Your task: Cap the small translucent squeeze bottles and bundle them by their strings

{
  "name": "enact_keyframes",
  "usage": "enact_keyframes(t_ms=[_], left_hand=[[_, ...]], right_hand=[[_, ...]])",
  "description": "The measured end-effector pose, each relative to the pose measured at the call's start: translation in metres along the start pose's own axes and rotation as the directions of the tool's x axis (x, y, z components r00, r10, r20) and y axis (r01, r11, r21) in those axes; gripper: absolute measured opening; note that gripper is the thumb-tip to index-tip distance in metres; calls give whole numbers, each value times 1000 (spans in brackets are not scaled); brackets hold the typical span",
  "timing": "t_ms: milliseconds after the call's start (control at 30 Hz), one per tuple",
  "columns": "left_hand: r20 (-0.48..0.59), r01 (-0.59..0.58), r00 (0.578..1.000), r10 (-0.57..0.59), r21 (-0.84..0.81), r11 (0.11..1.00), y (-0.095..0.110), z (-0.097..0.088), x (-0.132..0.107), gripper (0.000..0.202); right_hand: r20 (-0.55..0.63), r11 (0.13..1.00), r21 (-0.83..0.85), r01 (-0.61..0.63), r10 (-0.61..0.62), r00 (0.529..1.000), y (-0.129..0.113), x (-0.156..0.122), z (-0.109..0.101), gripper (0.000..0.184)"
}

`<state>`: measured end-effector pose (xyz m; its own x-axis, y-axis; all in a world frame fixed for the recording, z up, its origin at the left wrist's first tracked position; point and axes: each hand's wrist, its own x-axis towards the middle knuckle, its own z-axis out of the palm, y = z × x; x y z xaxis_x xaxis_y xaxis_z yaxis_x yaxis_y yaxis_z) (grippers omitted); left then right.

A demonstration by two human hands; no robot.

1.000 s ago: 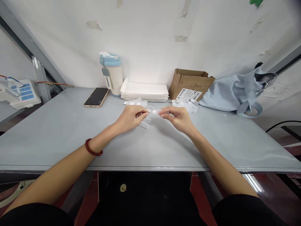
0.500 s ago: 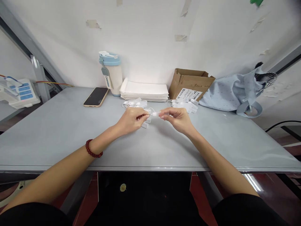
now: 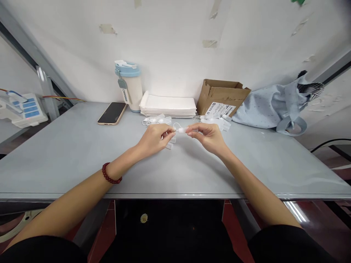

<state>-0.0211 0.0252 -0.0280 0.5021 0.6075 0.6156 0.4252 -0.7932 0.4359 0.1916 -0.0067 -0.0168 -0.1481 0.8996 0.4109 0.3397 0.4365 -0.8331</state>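
Observation:
My right hand pinches a small clear plastic tube with a white cap, the cap pointing left. A thin white cord loops up from the cap end. Thumb and forefinger of my left hand are pressed together just left of the cap; what they hold is too small to make out. Beneath and beside my left fingers lie a few similar tubes, partly hidden. Behind my left hand is a pile of tubes with cords, and another pile lies behind my right hand.
Along the wall stand a blue-lidded tumbler, a stack of white paper sheets or envelopes, a cardboard box and a light blue cloth bag. A phone lies on the grey table.
Both hands stay nearly in place, pinching as before. The cord loop above the cap looks slightly higher and rounder. The view has shifted a little.

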Motion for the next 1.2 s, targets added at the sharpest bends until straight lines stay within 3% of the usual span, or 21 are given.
enact_keyframes(t_ms=[267,867,1200], left_hand=[[-13,95,995,-96,-98,991,3,-6,3,12],[-9,17,1000,-18,-118,993,5,-2,-3,15],[-22,23,999,-25,-111,994,5,2,-3,16]], right_hand=[[14,998,-55,35,-34,999,-3,0,-3,6],[14,995,-27,-94,95,995,1,-2,3,15],[-9,996,-33,-88,88,996,3,-3,6,13]])
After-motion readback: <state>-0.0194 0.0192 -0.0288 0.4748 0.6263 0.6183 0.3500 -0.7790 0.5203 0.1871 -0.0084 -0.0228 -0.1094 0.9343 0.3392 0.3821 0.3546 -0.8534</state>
